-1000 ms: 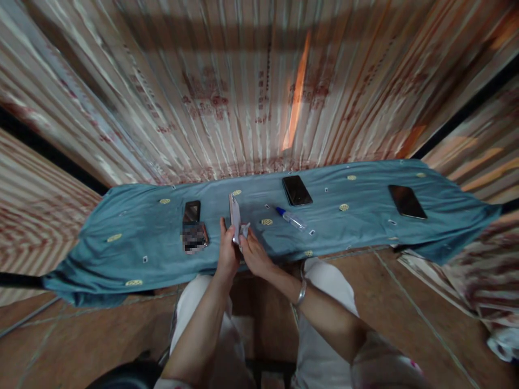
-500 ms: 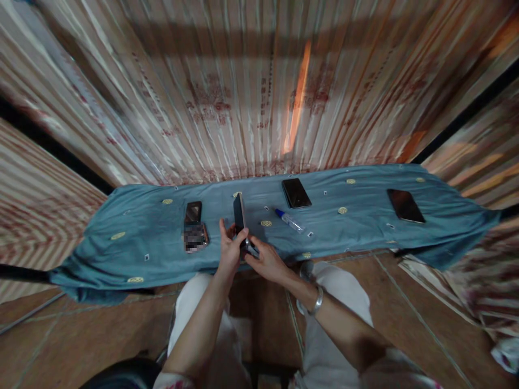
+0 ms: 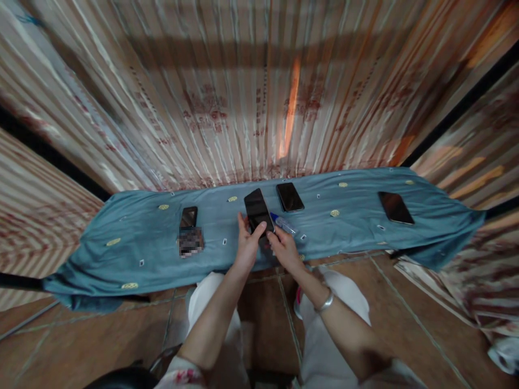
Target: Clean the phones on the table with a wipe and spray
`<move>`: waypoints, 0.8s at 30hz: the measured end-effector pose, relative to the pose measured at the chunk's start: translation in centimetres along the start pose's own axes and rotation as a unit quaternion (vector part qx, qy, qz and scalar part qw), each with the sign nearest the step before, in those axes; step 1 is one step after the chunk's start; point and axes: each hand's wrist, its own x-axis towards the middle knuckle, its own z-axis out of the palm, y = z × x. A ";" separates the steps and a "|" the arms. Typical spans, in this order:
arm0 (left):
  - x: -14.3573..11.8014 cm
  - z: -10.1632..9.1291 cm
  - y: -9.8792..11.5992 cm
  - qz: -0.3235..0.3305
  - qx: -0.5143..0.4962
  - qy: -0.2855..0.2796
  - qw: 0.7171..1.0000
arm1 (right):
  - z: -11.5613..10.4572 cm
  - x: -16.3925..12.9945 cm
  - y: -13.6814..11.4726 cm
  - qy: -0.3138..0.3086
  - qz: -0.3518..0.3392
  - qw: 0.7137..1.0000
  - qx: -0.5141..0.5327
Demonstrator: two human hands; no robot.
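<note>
My left hand (image 3: 248, 246) is clamped around the lower part of a black smartphone (image 3: 255, 207), with the thumb lying across the screen and the fingers behind. My right hand (image 3: 285, 249) is at the phone's near right corner, its fingers bent and touching there; I cannot tell whether they pinch the edge or only rest against it. The two hands are close together, and the phone is tilted, its screen facing me, over the middle of the tabletop (image 3: 133, 243), which is draped in a blue-green cloth with small yellow motifs.

Just beyond my right fingers lies a clear bottle with a blue cap (image 3: 287, 225), partly hidden by that hand. Farther back, near the held phone's top, a second dark phone (image 3: 290, 196) lies flat, screen up. A third dark phone (image 3: 396, 207) lies well apart toward the right end. On my left, a small dark handset (image 3: 188, 217) lies just beside a pixelated item (image 3: 190, 241) that I cannot make out.

I wear a silver bracelet (image 3: 326, 301) on my right wrist. Behind everything hangs a striped curtain (image 3: 227, 146), with a streak of orange light on it.
</note>
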 end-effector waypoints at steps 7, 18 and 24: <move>0.0 6.1 -1.4 -0.088 -0.072 -0.063 0.992 | -5.5 2.2 0.0 0.167 0.145 0.954 0.202; -0.2 8.4 -4.6 -0.179 -0.080 -0.045 0.980 | -9.1 2.9 1.6 0.206 0.194 0.930 0.233; 0.2 8.0 -5.2 -0.184 -0.080 -0.031 0.979 | -9.5 3.1 2.2 0.182 0.198 0.935 0.232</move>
